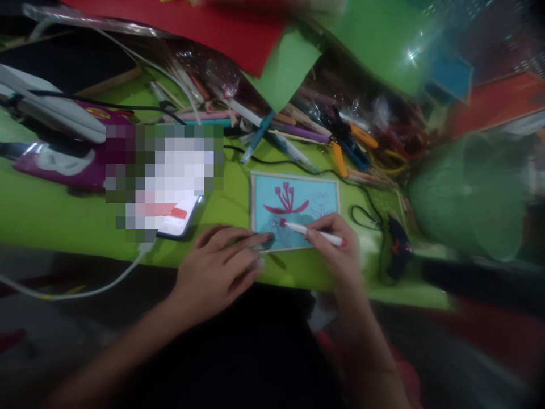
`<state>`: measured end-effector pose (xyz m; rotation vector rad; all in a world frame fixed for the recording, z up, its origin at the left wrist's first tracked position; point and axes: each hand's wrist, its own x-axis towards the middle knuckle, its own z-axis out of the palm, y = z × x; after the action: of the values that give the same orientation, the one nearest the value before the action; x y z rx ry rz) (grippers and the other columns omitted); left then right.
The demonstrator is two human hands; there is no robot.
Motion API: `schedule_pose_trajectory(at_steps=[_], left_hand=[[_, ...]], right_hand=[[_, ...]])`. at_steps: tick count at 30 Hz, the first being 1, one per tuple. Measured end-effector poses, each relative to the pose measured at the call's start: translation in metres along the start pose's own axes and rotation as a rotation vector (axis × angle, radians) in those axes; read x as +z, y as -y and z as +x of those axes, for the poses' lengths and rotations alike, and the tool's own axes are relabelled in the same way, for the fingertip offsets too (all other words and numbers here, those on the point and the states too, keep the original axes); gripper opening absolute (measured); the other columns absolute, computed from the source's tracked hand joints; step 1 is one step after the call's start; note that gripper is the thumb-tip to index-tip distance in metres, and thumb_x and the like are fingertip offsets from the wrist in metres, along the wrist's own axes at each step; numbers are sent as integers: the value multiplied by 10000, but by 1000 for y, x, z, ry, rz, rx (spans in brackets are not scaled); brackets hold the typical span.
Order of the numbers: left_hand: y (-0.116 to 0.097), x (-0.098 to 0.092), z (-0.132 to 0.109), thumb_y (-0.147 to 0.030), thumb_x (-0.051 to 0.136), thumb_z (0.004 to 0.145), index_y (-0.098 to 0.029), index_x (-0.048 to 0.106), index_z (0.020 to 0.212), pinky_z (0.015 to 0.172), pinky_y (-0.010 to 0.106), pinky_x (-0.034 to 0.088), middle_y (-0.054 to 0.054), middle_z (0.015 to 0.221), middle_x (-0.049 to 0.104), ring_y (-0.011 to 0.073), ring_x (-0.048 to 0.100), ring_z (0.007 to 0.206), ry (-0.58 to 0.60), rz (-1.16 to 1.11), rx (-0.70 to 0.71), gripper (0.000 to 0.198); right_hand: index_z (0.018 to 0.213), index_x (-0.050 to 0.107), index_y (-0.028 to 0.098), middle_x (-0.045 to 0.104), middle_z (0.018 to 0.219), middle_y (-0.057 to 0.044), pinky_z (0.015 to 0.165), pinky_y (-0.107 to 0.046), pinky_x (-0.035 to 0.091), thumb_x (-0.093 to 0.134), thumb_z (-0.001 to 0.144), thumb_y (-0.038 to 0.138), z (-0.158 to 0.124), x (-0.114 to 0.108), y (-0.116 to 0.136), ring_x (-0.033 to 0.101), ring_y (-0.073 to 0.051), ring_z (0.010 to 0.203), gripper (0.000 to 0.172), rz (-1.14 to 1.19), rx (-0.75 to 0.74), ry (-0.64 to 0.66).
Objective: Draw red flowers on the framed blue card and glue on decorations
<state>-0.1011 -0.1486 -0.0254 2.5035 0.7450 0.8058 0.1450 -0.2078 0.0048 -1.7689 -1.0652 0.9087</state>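
Observation:
A small blue card with a pale border lies on the green tabletop near its front edge. Red flowers with curved leaves are coloured in on its upper part, and thin flower outlines show at the right and lower left. My right hand grips a white marker with a red end, its tip on the lower-left flower beside a small red patch. My left hand rests at the card's lower-left corner, fingers stretched out, fingertips on the card; nothing shows in it.
Left of the card lies a lit phone with a white cable, partly pixelated. A purple device is further left. Pens, orange-handled pliers and coloured sheets crowd the back. A green translucent container and a black cord are at right.

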Motion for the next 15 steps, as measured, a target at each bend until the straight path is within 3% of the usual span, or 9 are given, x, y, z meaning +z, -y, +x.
schedule_pose_trajectory(at_steps=[15], left_hand=[[0, -1, 2, -243, 611, 1001, -265, 696, 1019, 942, 465, 470, -27, 1248, 792, 264, 692, 1087, 1, -3, -2, 89]], right_hand=[[811, 702, 232, 660, 696, 26, 549, -251, 376, 781, 829, 292, -2, -1, 0, 528, -130, 619, 101, 58, 16, -31]])
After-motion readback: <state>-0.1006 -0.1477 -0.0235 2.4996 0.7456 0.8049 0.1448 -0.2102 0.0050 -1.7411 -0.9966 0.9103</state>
